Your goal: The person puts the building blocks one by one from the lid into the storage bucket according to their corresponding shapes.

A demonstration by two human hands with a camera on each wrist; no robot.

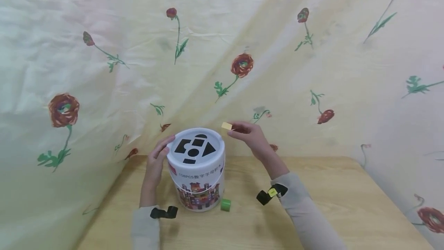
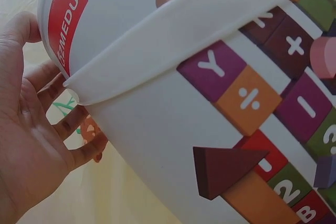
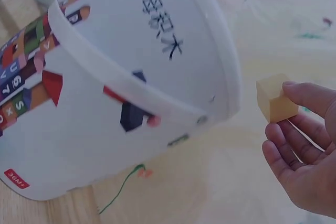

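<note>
A white bucket (image 1: 199,176) with a printed block picture and a white handle (image 2: 157,40) stands upright on the table. Several black-looking shaped holes mark its lid (image 1: 213,138). My left hand (image 1: 155,165) rests against the bucket's left side, fingers extended along the wall and rim; the left wrist view shows the fingers spread. Just right of the rim, at about lid height, my right hand (image 1: 251,137) pinches a yellow cube block (image 3: 275,98) between thumb and fingers. The cube is apart from the bucket.
A small green cylinder block (image 1: 225,205) is on the wooden table (image 1: 243,230) by the bucket's lower right. Behind and to the sides hangs a pale curtain (image 1: 208,99) with a flower print. Black wrist bands (image 1: 163,213) sit at both sleeves.
</note>
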